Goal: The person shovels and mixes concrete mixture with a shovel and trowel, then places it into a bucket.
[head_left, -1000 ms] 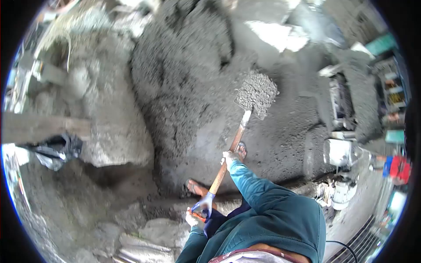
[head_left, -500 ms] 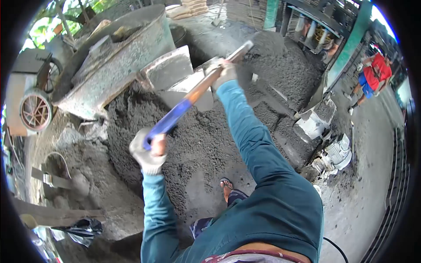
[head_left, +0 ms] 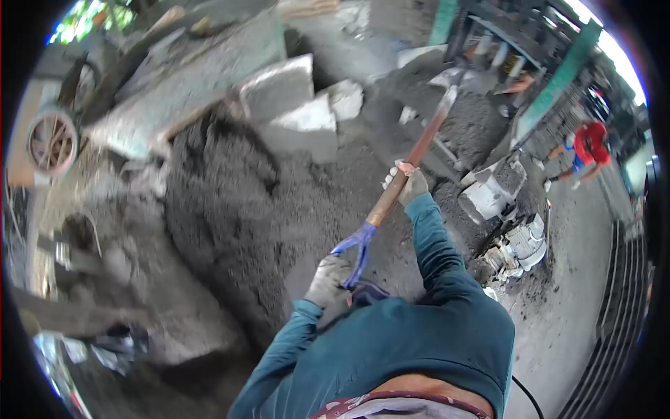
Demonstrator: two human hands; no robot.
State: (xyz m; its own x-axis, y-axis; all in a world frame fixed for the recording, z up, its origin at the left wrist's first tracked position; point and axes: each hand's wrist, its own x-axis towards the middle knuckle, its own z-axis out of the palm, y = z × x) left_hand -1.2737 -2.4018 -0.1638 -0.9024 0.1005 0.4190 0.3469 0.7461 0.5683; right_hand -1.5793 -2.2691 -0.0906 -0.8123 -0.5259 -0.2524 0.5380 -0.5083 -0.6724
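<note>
Head camera view: both hands hold the long shovel with a brown wooden shaft (head_left: 388, 198). With my left hand (head_left: 329, 281), in a pale grey glove, I have my fingers curled on its blue forked handle (head_left: 359, 246). With my right hand (head_left: 413, 184), gloved too, I have my fingers wrapped around the brown shaft, higher up.

What has changed is where the shovel points. A second ago its load of grey mix was out over the floor near my feet. Now the shaft slants up and away from me, and its far end is by the small dark grey pile (head_left: 477, 112). So the blade is well apart from the big dark grey heap (head_left: 227, 199). I can't tell if it still has any mix on it.

Near the small pile is a dirty white metal box (head_left: 487, 200), with a grey ribbed motor (head_left: 526, 242) just beside it. Farther off, a person in a red shirt (head_left: 591, 144) bends forward.
</note>
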